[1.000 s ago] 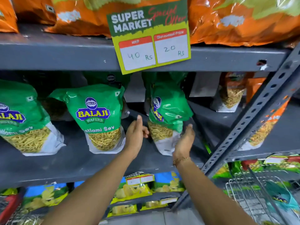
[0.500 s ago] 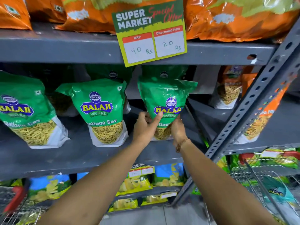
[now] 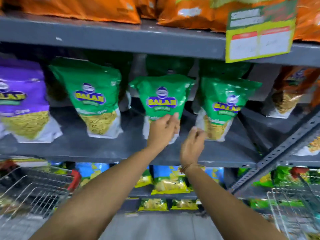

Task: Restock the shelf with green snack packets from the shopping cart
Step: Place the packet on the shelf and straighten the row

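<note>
Three green packets (image 3: 97, 97) standing, blurred.

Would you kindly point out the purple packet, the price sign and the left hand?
purple packet (image 3: 20, 84): head view, purple upper front.
price sign (image 3: 259, 37): head view, centre of card.
left hand (image 3: 161, 130): head view, back of hand.
</note>
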Available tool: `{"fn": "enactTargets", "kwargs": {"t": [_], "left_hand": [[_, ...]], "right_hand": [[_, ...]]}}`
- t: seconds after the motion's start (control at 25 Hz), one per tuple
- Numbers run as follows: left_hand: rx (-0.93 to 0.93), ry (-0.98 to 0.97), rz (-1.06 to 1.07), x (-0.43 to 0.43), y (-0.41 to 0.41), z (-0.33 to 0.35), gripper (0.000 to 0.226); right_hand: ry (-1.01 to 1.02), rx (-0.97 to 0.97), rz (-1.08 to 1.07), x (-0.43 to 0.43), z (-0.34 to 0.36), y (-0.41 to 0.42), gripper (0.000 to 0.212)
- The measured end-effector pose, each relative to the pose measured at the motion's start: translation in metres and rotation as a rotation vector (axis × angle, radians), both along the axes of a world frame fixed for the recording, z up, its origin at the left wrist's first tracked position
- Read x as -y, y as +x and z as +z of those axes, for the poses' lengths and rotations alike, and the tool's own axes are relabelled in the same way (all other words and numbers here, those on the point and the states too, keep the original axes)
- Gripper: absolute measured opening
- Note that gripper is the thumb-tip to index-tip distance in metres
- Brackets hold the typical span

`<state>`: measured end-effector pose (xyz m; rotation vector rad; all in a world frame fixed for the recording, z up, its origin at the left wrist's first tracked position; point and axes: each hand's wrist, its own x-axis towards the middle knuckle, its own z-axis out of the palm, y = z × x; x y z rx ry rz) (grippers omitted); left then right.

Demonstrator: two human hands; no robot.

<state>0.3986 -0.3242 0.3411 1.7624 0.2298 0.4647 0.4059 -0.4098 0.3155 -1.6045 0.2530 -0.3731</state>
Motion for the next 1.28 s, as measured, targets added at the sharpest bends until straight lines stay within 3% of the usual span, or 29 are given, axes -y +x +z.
{"fn": "enactTargets", "kwargs": {"t": [0.12,0.2,0.24,0.4,0.48,0.6,0.72,0.84,0.96,1.04,1.12,1.2,1.28], "left_hand": [[0.231,-0.026,0.517,-0.096,-0.043,0.011,0.031],[0.36,-0.088,0.784,-0.169,-0.055,0.019,0.025],[0.333,-0.099,0.834,-0.202,-0.055,0.023,0.029],[0.206,-0.319,0.541,-0.27,-0.038,0.034,0.033],[0.24,-0.469,0.421,-0.287,-0.028,0.038,0.016],[0.286,-0.47,0.394,-0.305,-0.027,0.025,0.023],[0.275,-0.397,0.262,-0.31,-0.036,-0.001,0.014],[0.019,-0.179,-0.035,-0.307,-0.052,-0.03,0.029],[-0.092,-0.127,0.006,-0.301,-0.062,-0.045,0.047],[-0.077,-0.144,0.005,-0.295,-0.067,-0.041,0.042],[-0.031,-0.039,0.168,-0.286,-0.075,-0.038,0.033],[0.062,0.179,0.461,-0.267,-0.091,-0.047,0.037],[0.113,0.307,0.4,-0.228,-0.107,-0.054,0.038]], "right_hand": [[-0.041,0.15,0.472,-0.102,0.014,-0.036,0.021],[-0.033,0.192,0.553,-0.164,0.036,-0.032,0.02],[0.008,0.206,0.557,-0.189,0.049,-0.024,0.024],[0.087,0.16,0.434,-0.228,0.079,0.023,0.022],[0.304,0.085,0.428,-0.231,0.085,0.036,0.016],[0.475,0.065,0.464,-0.234,0.083,0.038,0.025],[0.36,0.125,0.672,-0.226,0.052,0.019,0.029],[0.134,0.128,0.868,-0.219,0.0,-0.008,0.027],[0.046,0.118,0.925,-0.219,-0.022,-0.019,0.023],[0.04,0.1,0.954,-0.218,-0.016,-0.02,0.021],[-0.038,0.087,0.859,-0.207,-0.013,-0.022,0.021],[-0.197,0.148,0.557,-0.182,-0.02,-0.026,0.032],[-0.22,0.144,0.188,-0.15,-0.021,-0.028,0.041]]}}
